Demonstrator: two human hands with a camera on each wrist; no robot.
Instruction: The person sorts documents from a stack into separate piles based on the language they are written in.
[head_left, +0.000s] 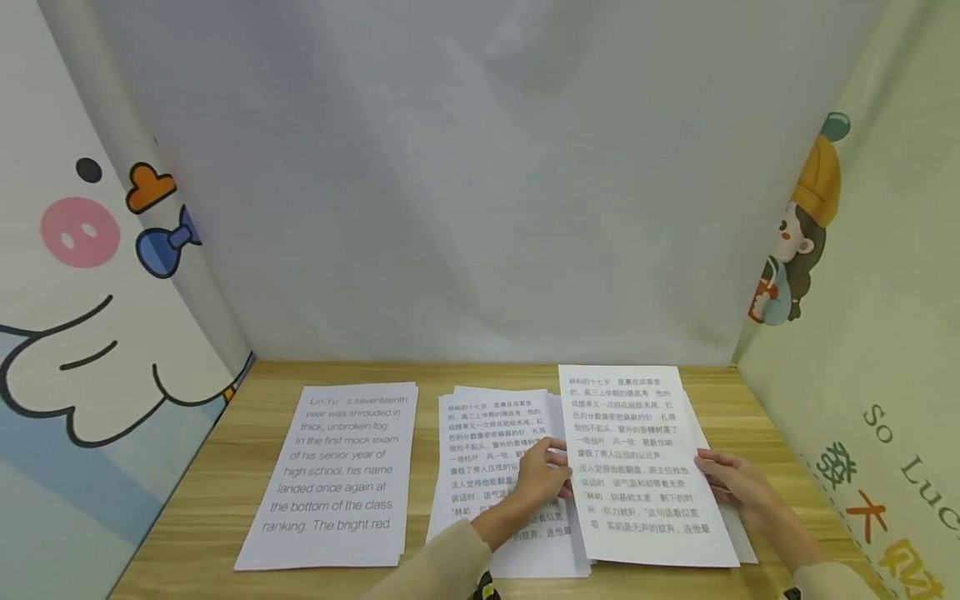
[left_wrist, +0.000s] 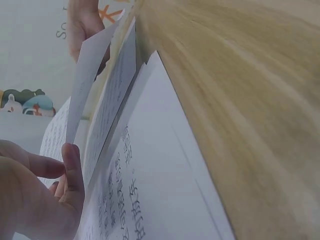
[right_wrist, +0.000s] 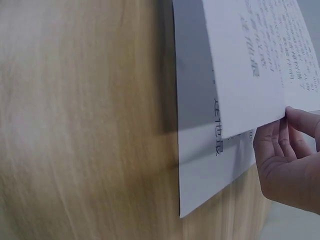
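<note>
A printed sheet of paper [head_left: 637, 467] with Chinese text is held by both hands, raised over the right-hand stack of paper [right_wrist: 200, 165]. My left hand [head_left: 536, 479] pinches its left edge between thumb and fingers, above the middle stack of paper [head_left: 487, 433]. On the opposite edge my right hand [head_left: 738, 487] grips it, thumb on top and fingers beneath. In the right wrist view the sheet's near corner stands up off the printed page below, casting a shadow on it. The left wrist view shows the sheet [left_wrist: 89, 75] bowed between the two hands.
A stack of English-text pages [head_left: 330, 475] lies on the left of the wooden table [head_left: 187, 500]. A pale wall [head_left: 480, 208] closes off the back. Cartoon-printed side panels [head_left: 885, 292] rise at both sides.
</note>
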